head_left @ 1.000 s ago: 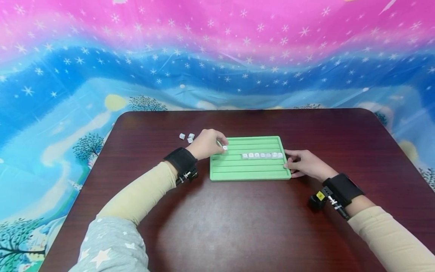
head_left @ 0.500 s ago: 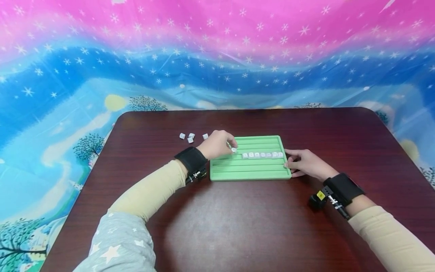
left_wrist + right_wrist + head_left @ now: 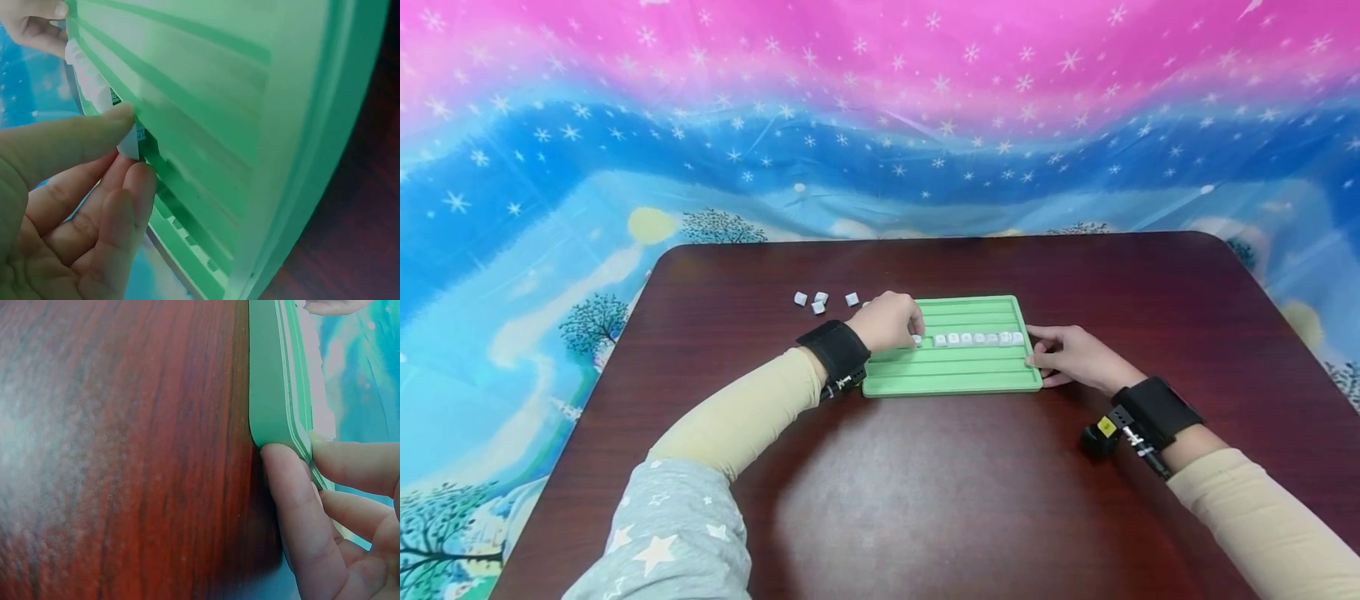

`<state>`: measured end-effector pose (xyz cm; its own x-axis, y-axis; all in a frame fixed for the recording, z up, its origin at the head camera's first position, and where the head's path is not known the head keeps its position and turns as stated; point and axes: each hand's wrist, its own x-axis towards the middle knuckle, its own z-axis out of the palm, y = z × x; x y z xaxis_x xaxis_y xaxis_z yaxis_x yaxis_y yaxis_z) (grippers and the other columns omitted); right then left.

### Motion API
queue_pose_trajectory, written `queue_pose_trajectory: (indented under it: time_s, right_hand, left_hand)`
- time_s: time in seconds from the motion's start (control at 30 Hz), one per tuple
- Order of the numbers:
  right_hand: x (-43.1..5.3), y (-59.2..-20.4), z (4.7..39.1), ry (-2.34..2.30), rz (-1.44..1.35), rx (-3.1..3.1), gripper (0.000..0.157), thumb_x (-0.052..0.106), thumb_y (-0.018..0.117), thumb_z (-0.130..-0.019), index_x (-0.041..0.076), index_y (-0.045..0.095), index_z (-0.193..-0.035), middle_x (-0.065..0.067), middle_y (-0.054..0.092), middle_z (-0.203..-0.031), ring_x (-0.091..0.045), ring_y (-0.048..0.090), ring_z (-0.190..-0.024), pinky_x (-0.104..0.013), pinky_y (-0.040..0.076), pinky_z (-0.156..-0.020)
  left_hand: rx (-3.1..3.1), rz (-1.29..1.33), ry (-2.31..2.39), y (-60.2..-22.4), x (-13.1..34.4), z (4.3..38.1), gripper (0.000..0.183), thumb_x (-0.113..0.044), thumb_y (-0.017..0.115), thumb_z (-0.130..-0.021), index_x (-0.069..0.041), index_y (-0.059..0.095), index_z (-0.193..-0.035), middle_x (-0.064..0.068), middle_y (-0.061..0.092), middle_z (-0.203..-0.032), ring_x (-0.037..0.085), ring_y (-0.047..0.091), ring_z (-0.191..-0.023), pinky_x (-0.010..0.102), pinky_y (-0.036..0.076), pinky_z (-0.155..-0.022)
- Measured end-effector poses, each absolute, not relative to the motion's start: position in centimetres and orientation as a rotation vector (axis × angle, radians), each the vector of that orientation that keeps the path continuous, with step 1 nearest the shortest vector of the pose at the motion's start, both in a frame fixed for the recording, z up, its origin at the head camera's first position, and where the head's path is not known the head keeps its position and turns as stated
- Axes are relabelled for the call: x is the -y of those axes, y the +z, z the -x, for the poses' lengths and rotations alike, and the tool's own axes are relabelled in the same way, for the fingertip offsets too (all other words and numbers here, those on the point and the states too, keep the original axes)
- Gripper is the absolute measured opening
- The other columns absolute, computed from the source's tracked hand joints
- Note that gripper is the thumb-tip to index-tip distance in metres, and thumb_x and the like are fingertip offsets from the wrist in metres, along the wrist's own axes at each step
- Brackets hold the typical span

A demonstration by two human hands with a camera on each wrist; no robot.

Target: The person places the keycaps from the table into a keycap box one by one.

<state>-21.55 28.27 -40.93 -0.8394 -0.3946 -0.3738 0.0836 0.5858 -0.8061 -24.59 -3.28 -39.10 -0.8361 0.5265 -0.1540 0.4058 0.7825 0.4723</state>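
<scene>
My left hand (image 3: 887,321) pinches a small white keycap (image 3: 129,144) between thumb and fingertips, low over a ridged channel of the light green tray (image 3: 955,385). In the left wrist view the thumb and fingers cover much of that keycap. To its right, in the same channel, stands a row of several white keycaps (image 3: 978,339), a small gap apart from the pinched one. At the tray's right end my right hand (image 3: 1078,358) grips the rim; in the right wrist view its thumb and fingers (image 3: 353,469) close round the corner.
Several loose white keycaps (image 3: 818,307) lie on the dark red-brown table (image 3: 955,483), left of the tray and beyond the left forearm. A patterned pink and blue cloth (image 3: 880,125) hangs behind the table.
My left hand has moved right with the keycap and lowered it toward the row's left end, uncovering another loose keycap on the table. The right hand keeps its hold on the tray.
</scene>
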Motion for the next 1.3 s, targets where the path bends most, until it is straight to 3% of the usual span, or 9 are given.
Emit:
queue_pose_trajectory:
  time_s: [0.43, 0.7, 1.3]
  right_hand:
    - [-28.2, -41.0, 21.5, -1.188, 0.243, -2.297, 0.07, 0.005, 0.061, -0.102, -0.005, 0.023, -0.159, -0.017, 0.052, -0.102, -0.022, 0.067, -0.088, -0.032, 0.06, -0.072]
    - [-28.2, -40.8, 21.6, -1.188, 0.257, -2.305, 0.069, 0.006, 0.061, -0.102, -0.005, 0.023, -0.159, -0.018, 0.052, -0.103, -0.022, 0.067, -0.088, -0.032, 0.06, -0.072]
    - [-28.3, -41.1, 21.5, -1.197, 0.241, -2.294, 0.07, 0.006, 0.061, -0.102, -0.005, 0.023, -0.159, -0.019, 0.053, -0.104, -0.022, 0.068, -0.089, -0.032, 0.06, -0.073]
  left_hand:
    - [-2.689, -0.748, 0.648, -39.1, 2.8, 24.4, 0.014, -0.007, 0.082, -0.085, -0.009, 0.077, -0.098, 0.002, 0.071, -0.095, 0.017, 0.065, -0.092, 0.031, 0.053, -0.08]
    - [-2.723, -0.707, 0.636, -39.4, 2.8, 24.6, 0.008, -0.011, 0.084, -0.085, -0.01, 0.077, -0.09, -0.001, 0.071, -0.089, 0.015, 0.065, -0.086, 0.031, 0.053, -0.076]
    - [-2.708, -0.701, 0.621, -39.2, 2.3, 24.5, 0.01, -0.011, 0.083, -0.086, -0.01, 0.078, -0.095, -0.001, 0.072, -0.091, 0.015, 0.066, -0.088, 0.031, 0.053, -0.079]
